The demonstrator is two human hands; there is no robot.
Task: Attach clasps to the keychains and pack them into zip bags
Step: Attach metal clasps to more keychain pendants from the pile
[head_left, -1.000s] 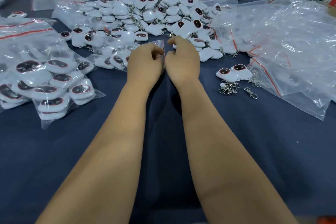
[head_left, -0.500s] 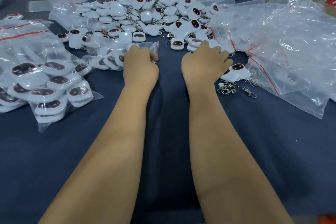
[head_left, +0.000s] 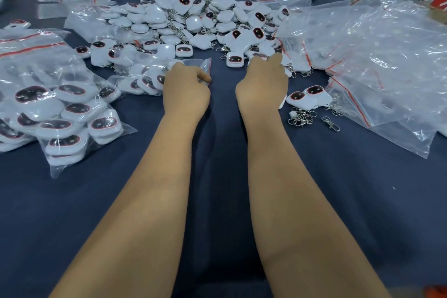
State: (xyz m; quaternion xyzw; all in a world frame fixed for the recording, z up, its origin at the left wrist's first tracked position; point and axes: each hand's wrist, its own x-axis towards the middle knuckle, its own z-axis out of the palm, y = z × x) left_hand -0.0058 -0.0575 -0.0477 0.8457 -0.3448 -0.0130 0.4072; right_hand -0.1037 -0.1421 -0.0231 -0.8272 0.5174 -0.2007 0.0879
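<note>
A big pile of white keychains (head_left: 193, 24) with dark, red-rimmed faces covers the far middle of the blue table. My left hand (head_left: 186, 89) pinches the mouth of a partly filled zip bag (head_left: 145, 75) lying at its left. My right hand (head_left: 262, 82) lies on the pile's near edge with its fingers stretched forward, beside a single keychain (head_left: 234, 59). A white sliver shows under its wrist; what it is cannot be told. Two keychains (head_left: 309, 95) lie right of that hand, above a small heap of metal clasps (head_left: 302, 117).
Filled zip bags (head_left: 55, 109) lie stacked at the left. A rumpled heap of empty zip bags (head_left: 377, 55) fills the right side. One loose clasp (head_left: 331, 124) lies near its edge. Dark blue cloth (head_left: 217, 164) covers the table under my forearms.
My hands, together at the bag's mouth a second ago, have parted. The right swung out over the two keychains, then forward and left onto the pile's edge. The left kept hold of the bag.
</note>
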